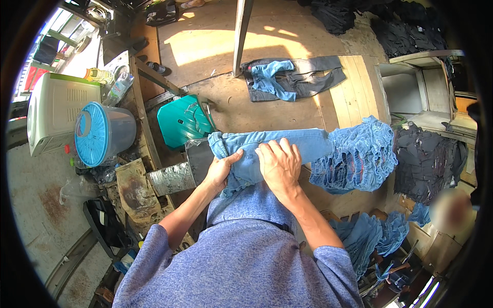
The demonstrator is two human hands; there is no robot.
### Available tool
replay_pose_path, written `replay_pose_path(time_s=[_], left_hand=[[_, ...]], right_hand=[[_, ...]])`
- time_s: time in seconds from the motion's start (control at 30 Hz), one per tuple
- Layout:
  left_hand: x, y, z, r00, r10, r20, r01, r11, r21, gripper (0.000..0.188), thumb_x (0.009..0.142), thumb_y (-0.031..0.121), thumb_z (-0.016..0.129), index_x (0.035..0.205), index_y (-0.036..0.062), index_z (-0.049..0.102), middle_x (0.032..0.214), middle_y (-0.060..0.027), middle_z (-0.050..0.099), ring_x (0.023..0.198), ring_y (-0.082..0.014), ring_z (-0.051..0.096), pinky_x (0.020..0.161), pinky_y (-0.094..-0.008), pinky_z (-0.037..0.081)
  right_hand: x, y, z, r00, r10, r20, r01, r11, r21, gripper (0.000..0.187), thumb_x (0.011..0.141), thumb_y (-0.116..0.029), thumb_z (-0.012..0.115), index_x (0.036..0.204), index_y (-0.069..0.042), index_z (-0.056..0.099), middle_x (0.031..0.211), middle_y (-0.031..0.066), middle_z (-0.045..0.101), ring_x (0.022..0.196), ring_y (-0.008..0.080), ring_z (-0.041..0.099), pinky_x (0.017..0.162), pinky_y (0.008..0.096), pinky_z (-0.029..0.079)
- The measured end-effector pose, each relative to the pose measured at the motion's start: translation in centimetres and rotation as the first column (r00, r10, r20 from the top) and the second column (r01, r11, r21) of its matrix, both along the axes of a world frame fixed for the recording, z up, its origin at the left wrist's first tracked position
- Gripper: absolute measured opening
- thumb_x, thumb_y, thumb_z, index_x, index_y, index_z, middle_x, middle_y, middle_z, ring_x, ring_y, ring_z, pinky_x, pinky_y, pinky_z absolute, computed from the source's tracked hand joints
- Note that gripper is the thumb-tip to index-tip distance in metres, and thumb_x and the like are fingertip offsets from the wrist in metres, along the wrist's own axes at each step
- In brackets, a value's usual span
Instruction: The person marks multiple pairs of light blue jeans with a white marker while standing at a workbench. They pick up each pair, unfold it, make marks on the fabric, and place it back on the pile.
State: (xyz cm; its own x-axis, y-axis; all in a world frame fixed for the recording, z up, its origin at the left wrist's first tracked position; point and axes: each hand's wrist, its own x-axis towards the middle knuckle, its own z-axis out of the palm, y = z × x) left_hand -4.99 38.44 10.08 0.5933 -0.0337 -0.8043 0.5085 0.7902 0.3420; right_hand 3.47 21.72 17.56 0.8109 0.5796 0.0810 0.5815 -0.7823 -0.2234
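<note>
A light blue pair of jeans (303,142) lies stretched lengthwise in front of me over a dark, flat support, and its far right end runs up to a bunched pile. My left hand (222,169) grips the jeans near their left end, thumb on top and fingers tucked under the cloth. On the middle of the denim rests my right hand (281,167), its fingers curled and pressed together. Something small and whitish shows at its fingertips, too small to name. Right of the hands sits a thick stack of gathered blue denim (354,156).
Left stand a green plastic stool (185,120), a bucket with a blue lid (92,133) and a pale boxy appliance (61,113). Dark trousers with a blue denim piece (273,79) lie on the floor ahead. Black garments (429,159) are piled right, beside a wooden post (241,36) farther off.
</note>
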Motion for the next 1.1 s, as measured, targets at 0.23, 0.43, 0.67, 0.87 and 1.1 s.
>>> replay_pose_path(time_s=[0.23, 0.43, 0.67, 0.87, 1.1], left_hand=[[0.1, -0.2, 0.5, 1.000, 0.001, -0.016, -0.001, 1.000, 0.019, 0.038, 0.104, 0.013, 0.074, 0.136, -0.0033, 0.063, 0.125, -0.0186, 0.076, 0.106, -0.0300, 0.078, 0.092, -0.0474, 0.068], [0.2, -0.1, 0.9, 0.999, -0.032, -0.025, 0.032, 0.999, -0.009, 0.039, 0.104, 0.017, 0.074, 0.136, -0.0039, 0.064, 0.126, -0.0181, 0.076, 0.104, -0.0292, 0.079, 0.090, -0.0452, 0.068], [0.1, 0.0, 0.4, 0.999, -0.045, -0.028, 0.044, 0.999, -0.020, 0.042, 0.104, 0.018, 0.074, 0.138, -0.0042, 0.063, 0.127, -0.0188, 0.076, 0.106, -0.0292, 0.079, 0.092, -0.0455, 0.068], [0.1, 0.0, 0.4, 0.996, -0.067, -0.051, 0.066, 0.998, -0.015, 0.043, 0.104, 0.018, 0.073, 0.139, -0.0058, 0.063, 0.128, -0.0192, 0.076, 0.108, -0.0295, 0.079, 0.095, -0.0452, 0.067], [0.1, -0.1, 0.2, 0.997, -0.053, -0.047, 0.051, 0.998, -0.031, 0.043, 0.104, 0.019, 0.073, 0.138, -0.0060, 0.064, 0.125, -0.0186, 0.077, 0.106, -0.0290, 0.079, 0.093, -0.0449, 0.067]], right_hand=[[0.6, -0.5, -0.1, 0.992, 0.064, -0.110, -0.036, 0.971, 0.238, 0.016, 0.093, -0.030, 0.080, 0.093, -0.014, 0.082, 0.088, -0.0003, 0.074, 0.085, 0.0257, 0.064, 0.077, 0.0418, 0.050], [1.7, -1.3, -0.4, 0.994, 0.107, -0.030, -0.102, 0.986, 0.129, 0.016, 0.092, -0.030, 0.082, 0.097, -0.015, 0.082, 0.094, -0.0026, 0.074, 0.090, 0.0219, 0.062, 0.081, 0.0392, 0.045], [2.0, -1.5, -0.6, 0.986, 0.163, -0.037, -0.155, 0.974, 0.166, 0.018, 0.092, -0.033, 0.082, 0.097, -0.015, 0.082, 0.092, -0.0033, 0.071, 0.091, 0.0213, 0.060, 0.082, 0.0396, 0.044], [2.2, -1.9, -0.7, 0.974, 0.218, -0.063, -0.205, 0.964, 0.168, 0.016, 0.094, -0.035, 0.078, 0.096, -0.018, 0.077, 0.092, -0.0032, 0.069, 0.095, 0.0223, 0.061, 0.085, 0.0412, 0.045], [2.5, -2.0, -0.8, 0.968, 0.238, -0.077, -0.219, 0.955, 0.202, 0.017, 0.095, -0.035, 0.077, 0.097, -0.018, 0.078, 0.091, -0.0026, 0.069, 0.096, 0.0219, 0.061, 0.086, 0.0410, 0.045]])
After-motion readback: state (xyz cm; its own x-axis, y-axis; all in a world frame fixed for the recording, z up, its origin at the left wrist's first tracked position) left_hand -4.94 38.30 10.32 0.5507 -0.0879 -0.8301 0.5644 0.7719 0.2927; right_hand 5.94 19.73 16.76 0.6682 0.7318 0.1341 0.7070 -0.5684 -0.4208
